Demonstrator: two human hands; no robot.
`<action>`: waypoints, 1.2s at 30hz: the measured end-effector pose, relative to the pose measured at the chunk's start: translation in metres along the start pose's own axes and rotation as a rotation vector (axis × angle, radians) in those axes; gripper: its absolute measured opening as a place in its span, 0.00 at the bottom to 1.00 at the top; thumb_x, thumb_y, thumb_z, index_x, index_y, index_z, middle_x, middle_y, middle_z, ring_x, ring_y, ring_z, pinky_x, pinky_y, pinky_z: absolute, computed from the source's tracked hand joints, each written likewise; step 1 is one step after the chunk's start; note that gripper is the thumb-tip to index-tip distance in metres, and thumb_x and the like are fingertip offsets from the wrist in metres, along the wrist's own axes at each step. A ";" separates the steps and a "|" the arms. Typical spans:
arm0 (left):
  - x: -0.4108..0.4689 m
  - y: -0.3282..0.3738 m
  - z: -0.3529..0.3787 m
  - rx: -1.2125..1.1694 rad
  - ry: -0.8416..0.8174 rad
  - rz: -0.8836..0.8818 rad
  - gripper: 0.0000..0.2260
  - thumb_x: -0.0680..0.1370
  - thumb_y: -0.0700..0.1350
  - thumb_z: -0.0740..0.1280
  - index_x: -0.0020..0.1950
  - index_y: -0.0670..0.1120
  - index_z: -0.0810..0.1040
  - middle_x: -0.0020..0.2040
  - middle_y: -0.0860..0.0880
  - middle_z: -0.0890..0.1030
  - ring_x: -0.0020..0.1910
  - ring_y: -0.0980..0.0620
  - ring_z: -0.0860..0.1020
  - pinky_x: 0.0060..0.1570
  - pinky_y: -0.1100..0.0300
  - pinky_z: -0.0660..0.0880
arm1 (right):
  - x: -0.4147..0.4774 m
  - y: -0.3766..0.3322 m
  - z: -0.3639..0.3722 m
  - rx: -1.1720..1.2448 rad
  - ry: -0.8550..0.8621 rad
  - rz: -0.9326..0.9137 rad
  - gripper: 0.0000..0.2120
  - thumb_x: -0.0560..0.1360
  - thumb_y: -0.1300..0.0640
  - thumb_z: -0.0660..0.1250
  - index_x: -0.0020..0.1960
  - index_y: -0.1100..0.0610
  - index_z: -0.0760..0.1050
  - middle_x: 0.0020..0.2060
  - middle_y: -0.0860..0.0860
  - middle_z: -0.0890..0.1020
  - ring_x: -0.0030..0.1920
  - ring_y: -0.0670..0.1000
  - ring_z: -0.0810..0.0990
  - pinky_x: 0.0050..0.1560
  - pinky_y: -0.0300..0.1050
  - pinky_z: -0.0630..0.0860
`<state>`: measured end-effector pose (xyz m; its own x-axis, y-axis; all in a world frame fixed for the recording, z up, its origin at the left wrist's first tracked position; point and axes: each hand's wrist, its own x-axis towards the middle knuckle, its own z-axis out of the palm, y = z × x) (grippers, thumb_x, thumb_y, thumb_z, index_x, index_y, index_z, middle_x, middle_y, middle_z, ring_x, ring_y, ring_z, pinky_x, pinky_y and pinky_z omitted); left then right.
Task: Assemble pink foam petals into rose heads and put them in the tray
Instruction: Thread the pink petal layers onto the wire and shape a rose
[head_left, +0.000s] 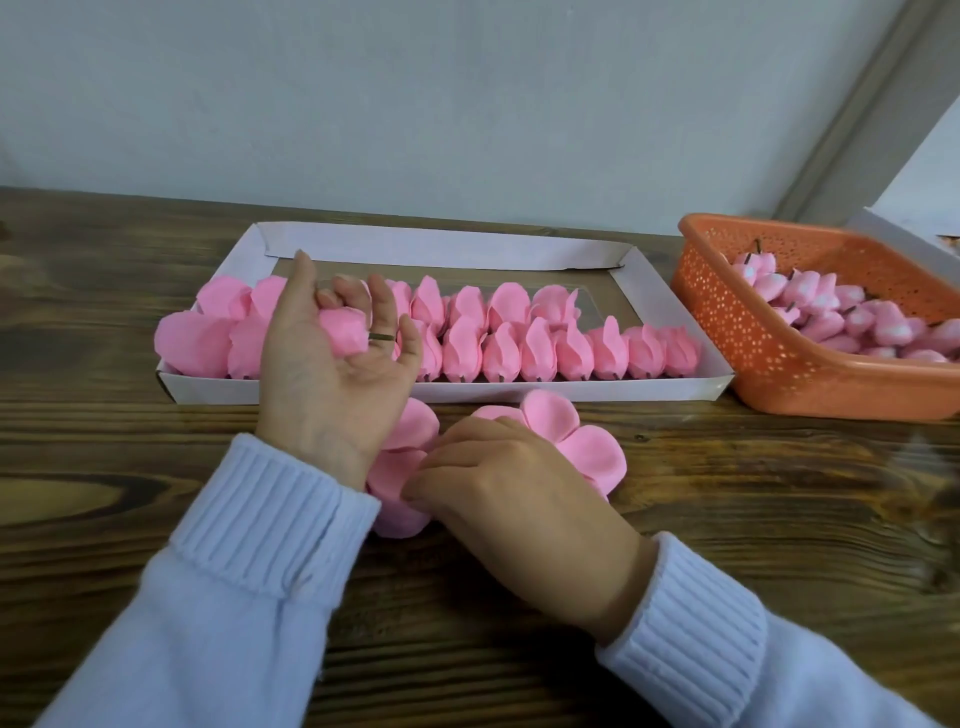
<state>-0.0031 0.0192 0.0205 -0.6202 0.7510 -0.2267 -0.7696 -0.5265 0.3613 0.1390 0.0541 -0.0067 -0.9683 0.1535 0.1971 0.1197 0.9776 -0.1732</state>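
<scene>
Holding a rolled rose head (343, 328) over the tray (447, 391) while the next petals wait on the table.

Head view: the left hand (332, 374) lies palm up above the tray's left end, fingers curled round the rose head. Two rows of finished heads (519, 338) fill the near side. The right hand (498, 478) sits knuckles-up on a flat petal piece (592, 452) on the wooden table (156, 467), fingertips bent onto it; whether it pinches or only presses cannot be told. An orange basket (779, 364) of pink buds stands just right of the tray. Likely step: placing. Next, the head needs a free gap in a row and a gentle release.
</scene>
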 end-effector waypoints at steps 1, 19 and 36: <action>0.000 -0.001 0.000 0.002 -0.001 0.001 0.17 0.77 0.55 0.67 0.32 0.51 0.68 0.30 0.58 0.75 0.33 0.57 0.80 0.51 0.57 0.72 | 0.000 0.001 0.000 0.007 -0.001 -0.003 0.08 0.76 0.57 0.63 0.48 0.54 0.81 0.46 0.49 0.83 0.53 0.53 0.76 0.52 0.54 0.71; 0.000 -0.004 0.002 0.041 0.004 0.003 0.16 0.77 0.53 0.68 0.33 0.50 0.68 0.29 0.58 0.76 0.31 0.56 0.79 0.49 0.58 0.72 | -0.002 -0.005 0.002 -0.082 0.455 0.085 0.01 0.67 0.66 0.70 0.38 0.62 0.80 0.35 0.57 0.78 0.35 0.58 0.76 0.32 0.51 0.73; -0.006 -0.028 0.001 0.632 -0.143 0.016 0.18 0.77 0.45 0.68 0.27 0.49 0.73 0.38 0.49 0.84 0.44 0.51 0.82 0.55 0.53 0.75 | -0.022 0.043 -0.033 0.968 0.919 0.558 0.09 0.67 0.57 0.73 0.44 0.52 0.75 0.38 0.49 0.84 0.36 0.46 0.80 0.34 0.40 0.74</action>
<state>0.0226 0.0299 0.0121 -0.5710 0.8135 -0.1103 -0.4959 -0.2347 0.8360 0.1729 0.0973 0.0131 -0.3204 0.8757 0.3613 -0.1254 0.3388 -0.9325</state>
